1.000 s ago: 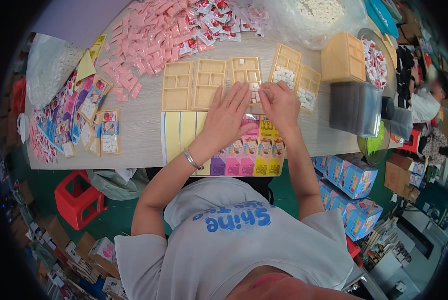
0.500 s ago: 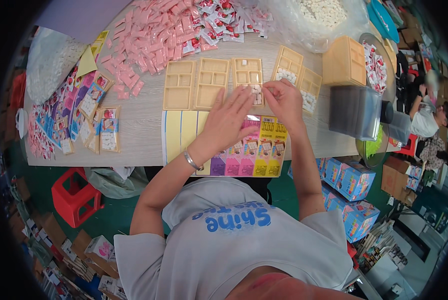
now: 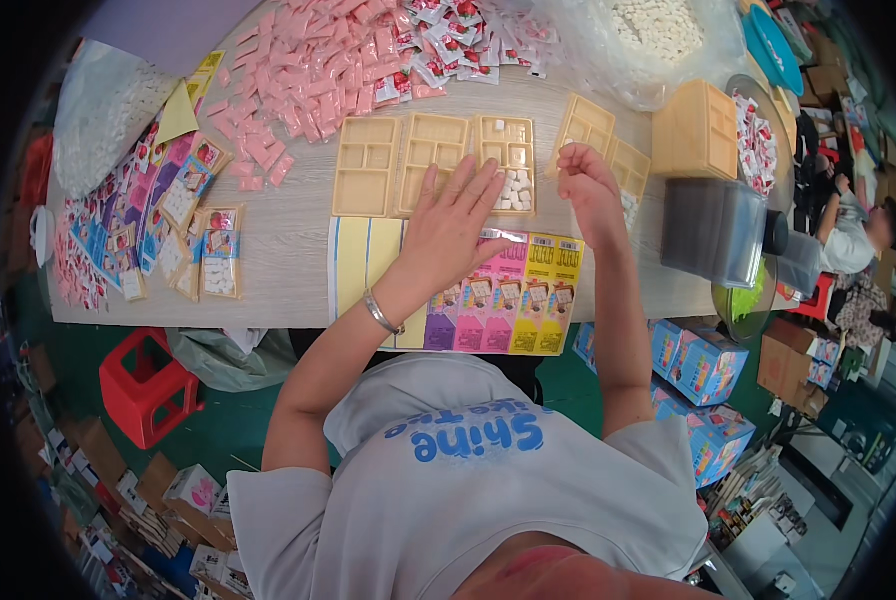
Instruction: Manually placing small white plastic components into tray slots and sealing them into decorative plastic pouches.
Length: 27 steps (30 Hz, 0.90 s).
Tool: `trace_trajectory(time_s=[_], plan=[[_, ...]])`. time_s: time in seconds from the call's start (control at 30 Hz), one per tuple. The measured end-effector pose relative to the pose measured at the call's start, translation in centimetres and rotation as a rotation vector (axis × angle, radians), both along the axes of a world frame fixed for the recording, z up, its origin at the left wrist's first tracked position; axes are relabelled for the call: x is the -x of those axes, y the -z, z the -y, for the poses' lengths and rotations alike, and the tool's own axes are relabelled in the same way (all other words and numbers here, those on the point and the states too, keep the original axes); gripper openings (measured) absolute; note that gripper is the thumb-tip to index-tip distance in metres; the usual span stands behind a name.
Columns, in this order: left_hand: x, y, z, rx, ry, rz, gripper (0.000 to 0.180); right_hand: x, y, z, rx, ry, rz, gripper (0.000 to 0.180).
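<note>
Hands (image 3: 458,215) over compartmented plastic trays (image 3: 433,165)

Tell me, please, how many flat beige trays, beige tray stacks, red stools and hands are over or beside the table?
Flat beige trays: 5
Beige tray stack: 1
Red stool: 1
Hands, left hand and right hand: 2
Total: 9

A packing workshop: sachet heaps (image 3: 318,60), compartment trays (image 3: 433,160), stacked cartons (image 3: 703,365) around a worktable (image 3: 278,250).
</note>
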<state>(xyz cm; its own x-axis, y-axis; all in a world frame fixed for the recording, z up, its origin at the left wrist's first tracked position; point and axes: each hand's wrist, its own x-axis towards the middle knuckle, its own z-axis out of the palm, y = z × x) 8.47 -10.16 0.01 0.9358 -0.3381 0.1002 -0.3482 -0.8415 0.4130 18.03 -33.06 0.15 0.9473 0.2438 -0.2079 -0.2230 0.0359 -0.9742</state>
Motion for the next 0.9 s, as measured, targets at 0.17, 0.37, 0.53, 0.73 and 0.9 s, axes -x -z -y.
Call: trace_trajectory(time_s=[0.17, 0.37, 0.53, 0.73, 0.9], plan=[[-0.1, -0.1, -0.2, -0.011, 0.008, -0.035, 0.084, -1.2, -0.2, -0.5, -0.292, -0.037, -0.275, 0.017], [-0.8, -0.6, -3.9, 0.055, -0.246, 0.117, 0.077, -4.3, -0.8, -6.2, 0.758, -0.161, 0.607, 0.016], [-1.3, 0.2, -8.3, -0.001, -0.246, 0.056, 0.070, -5.3, -0.1, -8.6, 1.274, -0.233, 0.657, 0.013], [-2.4, -0.3, -8.6, -0.019, -0.157, 0.014, 0.071, -10.9, -0.9, -2.0, 0.189, 0.101, 0.276, 0.019], [-2.3, 0.5, -6.9, -0.071, -0.258, 0.053, 0.082, -23.1, -5.4, 6.6, -0.492, 0.081, -0.032, 0.027]])
